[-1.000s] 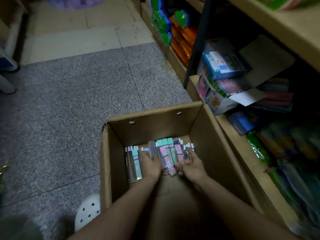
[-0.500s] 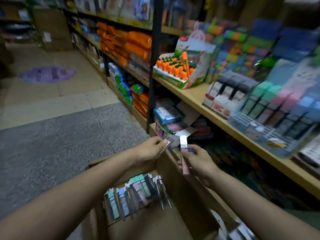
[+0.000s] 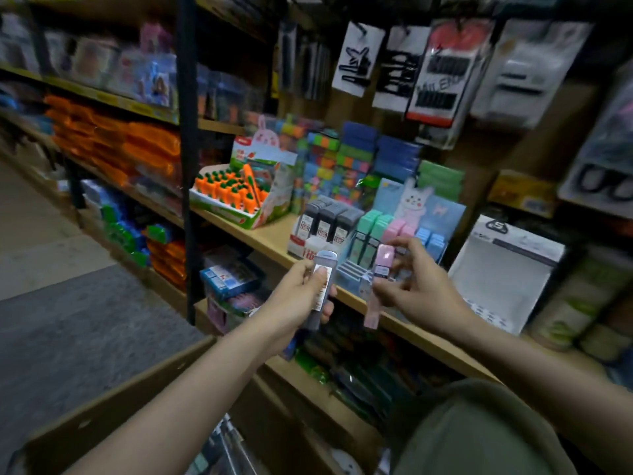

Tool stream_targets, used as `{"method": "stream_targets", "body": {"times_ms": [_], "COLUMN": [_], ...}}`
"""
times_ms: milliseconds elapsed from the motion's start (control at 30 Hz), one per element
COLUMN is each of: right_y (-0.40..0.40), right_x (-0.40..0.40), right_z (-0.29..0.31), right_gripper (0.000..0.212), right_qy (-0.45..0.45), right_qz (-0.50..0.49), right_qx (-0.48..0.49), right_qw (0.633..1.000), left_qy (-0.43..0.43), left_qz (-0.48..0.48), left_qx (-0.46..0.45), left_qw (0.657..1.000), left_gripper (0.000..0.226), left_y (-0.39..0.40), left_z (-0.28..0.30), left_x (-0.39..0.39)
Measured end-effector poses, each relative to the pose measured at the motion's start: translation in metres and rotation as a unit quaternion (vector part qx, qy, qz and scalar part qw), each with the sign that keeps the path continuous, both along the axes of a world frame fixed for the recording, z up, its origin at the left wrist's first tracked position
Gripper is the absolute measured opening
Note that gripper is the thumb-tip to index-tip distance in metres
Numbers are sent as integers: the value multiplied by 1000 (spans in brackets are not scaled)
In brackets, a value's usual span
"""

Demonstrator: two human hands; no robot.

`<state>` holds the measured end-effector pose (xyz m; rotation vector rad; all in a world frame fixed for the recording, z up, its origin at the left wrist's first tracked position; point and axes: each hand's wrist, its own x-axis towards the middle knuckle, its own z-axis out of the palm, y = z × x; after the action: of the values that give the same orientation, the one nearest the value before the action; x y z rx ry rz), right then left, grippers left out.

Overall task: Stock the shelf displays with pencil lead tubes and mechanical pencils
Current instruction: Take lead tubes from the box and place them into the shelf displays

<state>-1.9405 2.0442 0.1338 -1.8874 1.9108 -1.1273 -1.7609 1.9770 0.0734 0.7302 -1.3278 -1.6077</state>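
Note:
My left hand (image 3: 297, 300) grips a grey lead tube (image 3: 322, 290) with a white label, held upright just in front of the shelf edge. My right hand (image 3: 416, 292) pinches a pink lead tube (image 3: 376, 286) by its upper part, thumb and fingers spread around it. Both tubes hang just in front of the tiered lead display (image 3: 394, 234) with a bunny card, which holds green, pink and blue tubes. Beside it stands a box of dark grey lead tubes (image 3: 325, 221). The cardboard box (image 3: 113, 402) lies low at the bottom, its contents mostly hidden.
A carrot-shaped stationery box (image 3: 236, 197) sits left on the wooden shelf (image 3: 270, 240). An open white display box (image 3: 503, 279) stands to the right. Hair-clip cards (image 3: 411, 66) hang above. A black upright post (image 3: 186, 156) divides the shelving. Grey floor lies to the left.
Both hands rose out of the cardboard box, each carrying a tube, and moved up to the shelf display. The view swung up from the box to the shelves.

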Motion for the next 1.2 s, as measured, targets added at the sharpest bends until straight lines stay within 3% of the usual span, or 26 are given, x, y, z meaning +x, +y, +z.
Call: {"method": "stream_targets", "body": {"times_ms": [133,333,567,967,1200], "right_y": [1,-25,-58,-72,-79], "right_x": [-38,-55,-49,-53,-57], "right_z": [25,47,38,18,10], "right_gripper": [33,24,26,23,23], "right_qy": [-35,84,237,254,338], "right_qz": [-48,-113,-102,-128,-175], "right_qx": [-46,-117,-93,-49,-75], "right_qw": [997,983,962,958,922], "left_qy": [18,23,1,41,43], "left_qz": [-23,-6,-8,1,3], "left_qx": [24,32,1,46,46], "left_qw": [999,999,1000,998,998], "left_gripper": [13,17,18,19,20], "left_y": [-6,-14,-26,-40,-39], "left_z": [5,7,-1,-12,-12], "left_x": [-14,-27,-25,-21,-22]}}
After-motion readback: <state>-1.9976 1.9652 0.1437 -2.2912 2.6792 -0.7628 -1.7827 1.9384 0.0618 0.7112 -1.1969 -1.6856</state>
